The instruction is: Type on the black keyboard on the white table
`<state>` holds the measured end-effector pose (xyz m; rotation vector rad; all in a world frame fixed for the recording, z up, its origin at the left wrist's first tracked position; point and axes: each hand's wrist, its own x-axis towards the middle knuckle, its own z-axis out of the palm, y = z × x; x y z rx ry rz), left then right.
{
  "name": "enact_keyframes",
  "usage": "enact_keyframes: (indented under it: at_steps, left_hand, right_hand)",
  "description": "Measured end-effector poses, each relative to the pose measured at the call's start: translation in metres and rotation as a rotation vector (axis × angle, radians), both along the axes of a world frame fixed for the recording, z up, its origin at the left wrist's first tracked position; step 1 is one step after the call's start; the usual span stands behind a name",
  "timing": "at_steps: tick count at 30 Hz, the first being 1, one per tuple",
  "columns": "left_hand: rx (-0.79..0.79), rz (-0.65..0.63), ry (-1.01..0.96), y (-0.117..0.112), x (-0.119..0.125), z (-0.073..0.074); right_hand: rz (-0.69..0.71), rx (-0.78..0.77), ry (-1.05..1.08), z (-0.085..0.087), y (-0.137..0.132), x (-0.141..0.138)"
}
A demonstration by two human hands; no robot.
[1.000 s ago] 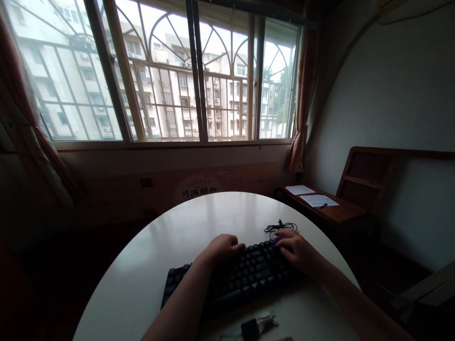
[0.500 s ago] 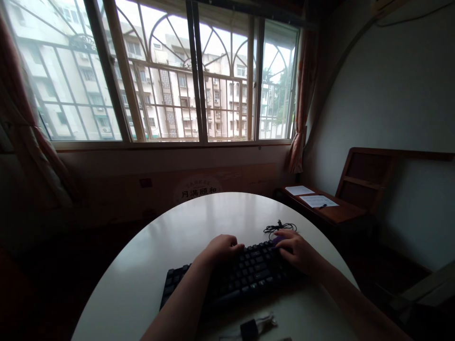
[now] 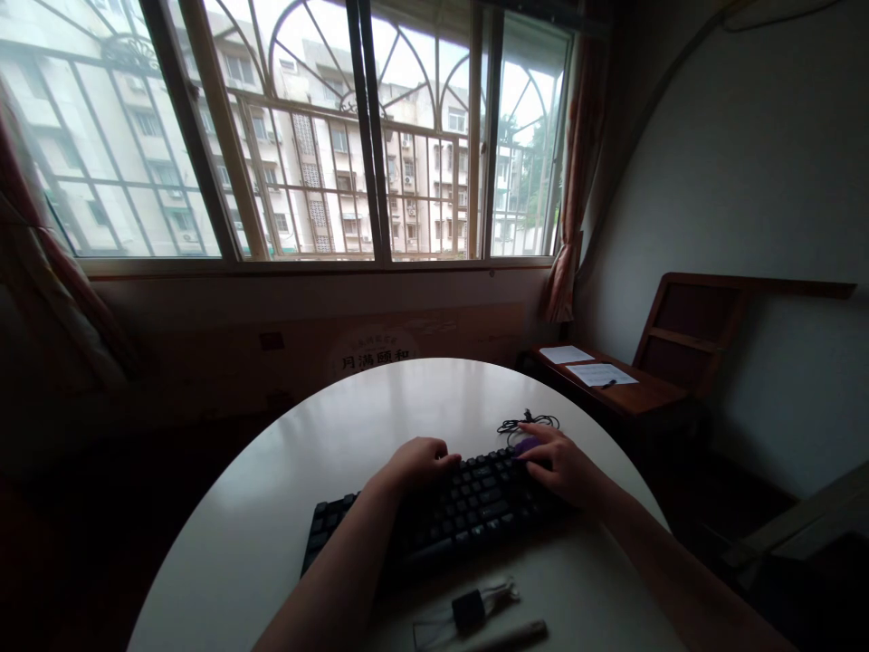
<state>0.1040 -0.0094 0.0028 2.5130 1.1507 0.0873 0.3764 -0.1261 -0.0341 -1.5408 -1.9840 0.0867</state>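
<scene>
A black keyboard (image 3: 434,521) lies on a round white table (image 3: 326,453). My left hand (image 3: 417,462) rests on the keyboard's upper middle with its fingers curled down onto the keys. My right hand (image 3: 560,466) lies over the keyboard's right end, fingers bent onto the keys. A small purple thing (image 3: 524,445) shows just beyond my right fingertips, at the keyboard's far right corner. A coiled black cable (image 3: 526,421) lies on the table behind it.
A small black piece in a clear bag (image 3: 468,608) and a pen-like stick (image 3: 509,637) lie near the table's front edge. A wooden side table (image 3: 615,385) with papers stands at the right. A barred window (image 3: 326,136) fills the far wall.
The view has tipped down a little, so a pen-like stick now shows at the front edge. Both hands stay on the keyboard with only slight finger movement.
</scene>
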Motion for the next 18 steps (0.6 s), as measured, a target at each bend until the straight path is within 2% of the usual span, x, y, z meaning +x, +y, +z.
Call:
enact_keyframes:
  at_steps: [14,18]
  left_hand:
    - [0.012,-0.003,-0.013,0.0005,-0.0006,-0.0027]
    - [0.010,-0.003,-0.013,0.0028,0.0004,-0.0049]
  right_hand:
    - [-0.002,-0.008,0.029,-0.0084,0.0041,0.0036]
    - [-0.010,0.019,0.046,-0.0055,0.0037,0.0036]
